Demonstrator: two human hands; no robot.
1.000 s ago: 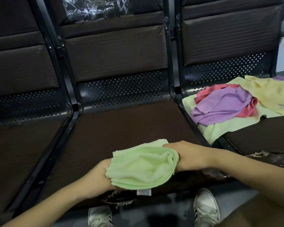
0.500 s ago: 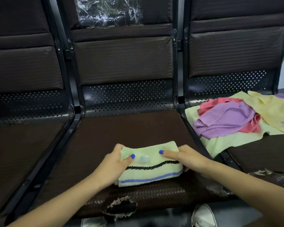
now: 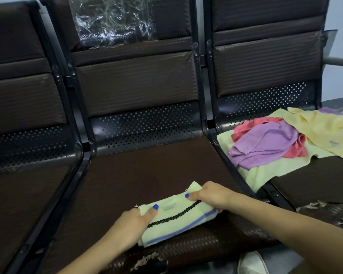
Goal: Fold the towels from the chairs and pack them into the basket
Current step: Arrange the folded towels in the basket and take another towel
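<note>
A folded light green towel [image 3: 178,220] with a black braid and a blue stripe lies near the front edge of the middle chair seat [image 3: 147,175]. My left hand [image 3: 131,228] grips its left end, thumb on top. My right hand [image 3: 212,194] grips its right end, thumb on top beside a raised corner. On the right chair lies a loose pile: a purple towel [image 3: 265,145], a pink towel [image 3: 297,147], a yellow towel [image 3: 325,131] and a light green towel [image 3: 275,169] beneath them. No basket is in view.
Three dark brown chairs stand in a row with black metal frames between the seats. Clear plastic wrap [image 3: 113,22] covers the middle backrest's top. The middle seat's front edge is torn [image 3: 147,260]. A white shoe [image 3: 251,262] shows below.
The towel went from held in the air, plain side up, to lying folded on the middle seat. Since half a second ago it has turned slightly, right end farther back, with a corner raised.
</note>
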